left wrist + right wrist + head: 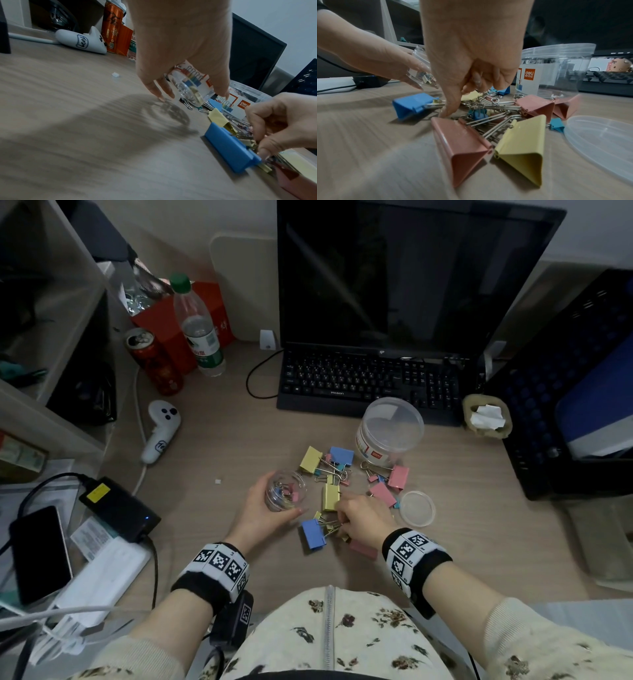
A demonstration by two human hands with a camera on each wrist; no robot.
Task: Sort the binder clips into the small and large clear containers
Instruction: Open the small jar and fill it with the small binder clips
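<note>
My left hand (263,506) grips the small clear container (286,491), tilted just above the desk, with a few small clips inside it (190,92). My right hand (358,522) reaches into the pile of loose clips, fingers curled, and pinches a small yellow clip (248,142) beside a large blue clip (312,534). A large pink clip (460,142) and a large yellow clip (522,142) lie under that wrist. More large and small clips (330,470) are scattered further back. The large clear container (390,433) stands behind the pile, and its lid (417,508) lies to the right.
A black keyboard (370,381) and a monitor stand behind the containers. To the left are a water bottle (197,326), a red can (154,361), a white controller (161,433), a power adapter (116,508) and a phone (41,553). A dark crate (565,371) bounds the right.
</note>
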